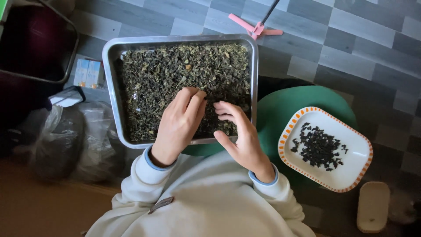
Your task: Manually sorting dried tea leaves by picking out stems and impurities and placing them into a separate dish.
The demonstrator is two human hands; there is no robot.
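In the steel tray (113, 87), dried leaves (175, 74); on the plate (351, 171), seemingly darker bits (319, 147).

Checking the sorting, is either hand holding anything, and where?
Cannot be told: both the left hand and right hand rest fingertips in the dried leaves.

Left hand (180, 124): palm down, fingers together and curled at the tips. Right hand (240, 134): on edge, fingers bent, thumb apart.
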